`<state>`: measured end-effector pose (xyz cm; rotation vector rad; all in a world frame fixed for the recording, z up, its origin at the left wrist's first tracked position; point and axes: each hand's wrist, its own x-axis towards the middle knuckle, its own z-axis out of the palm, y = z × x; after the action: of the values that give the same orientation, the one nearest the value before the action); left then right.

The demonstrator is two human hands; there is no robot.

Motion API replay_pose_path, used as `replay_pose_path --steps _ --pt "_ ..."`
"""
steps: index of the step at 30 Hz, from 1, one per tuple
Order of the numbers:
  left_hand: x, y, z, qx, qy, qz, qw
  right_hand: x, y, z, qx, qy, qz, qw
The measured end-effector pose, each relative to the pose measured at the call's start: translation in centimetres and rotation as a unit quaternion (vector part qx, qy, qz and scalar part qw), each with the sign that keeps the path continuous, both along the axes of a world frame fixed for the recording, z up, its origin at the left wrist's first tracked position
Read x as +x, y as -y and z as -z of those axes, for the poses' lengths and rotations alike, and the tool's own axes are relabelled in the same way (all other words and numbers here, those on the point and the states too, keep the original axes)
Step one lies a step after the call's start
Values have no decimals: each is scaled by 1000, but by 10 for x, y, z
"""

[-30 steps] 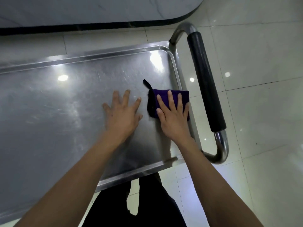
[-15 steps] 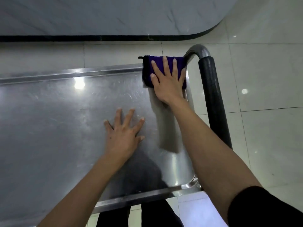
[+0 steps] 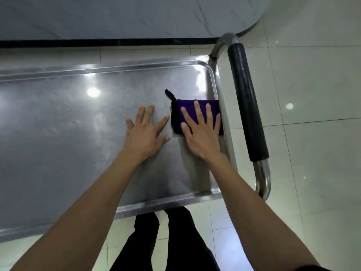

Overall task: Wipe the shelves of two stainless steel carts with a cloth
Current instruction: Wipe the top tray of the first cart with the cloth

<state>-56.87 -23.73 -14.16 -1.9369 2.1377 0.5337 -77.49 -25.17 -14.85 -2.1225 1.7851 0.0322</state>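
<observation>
We see a folded purple cloth (image 3: 197,114) with a black edge and loop lying flat on the cart's top shelf (image 3: 78,124), against its right rim. Our right hand (image 3: 203,133) presses it down with straight, spread fingers. Our left hand (image 3: 145,132) rests flat on the bare steel just left of the cloth, fingers splayed, holding nothing. The black-sleeved handle (image 3: 246,102) stands beyond the rim. No writing is legible.

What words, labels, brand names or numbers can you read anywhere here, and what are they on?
None: no readable text shows on the purple cloth, the cart's steel shelf, or its black handle grip.
The bright spots on the shelf are light reflections, not markings.
</observation>
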Motion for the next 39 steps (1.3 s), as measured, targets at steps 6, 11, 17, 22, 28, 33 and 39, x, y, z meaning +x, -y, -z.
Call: replay_pose_path --steps 6,11,17,22,28,33,39 --pt "3 -8 5 -35 -27 9 999 -10 -117 2 -2 -40 16 999" --pt "6 -21 -1 -39 -34 12 999 -6 -183 4 -18 -54 21 998" --pt "10 -24 -5 -40 -51 30 997 -5 -234 -2 0 -64 20 998" --pt "20 -24 -7 -47 -66 -38 996 -1 -241 -5 14 -59 23 998" --pt "42 -19 -10 -76 -3 25 997 7 -209 -10 36 -51 13 998" --pt "43 -22 -3 -37 -28 -18 999 23 -136 -7 43 -39 -1 998" --pt "45 -23 6 -27 3 -51 998 36 -32 -4 65 -19 1 998"
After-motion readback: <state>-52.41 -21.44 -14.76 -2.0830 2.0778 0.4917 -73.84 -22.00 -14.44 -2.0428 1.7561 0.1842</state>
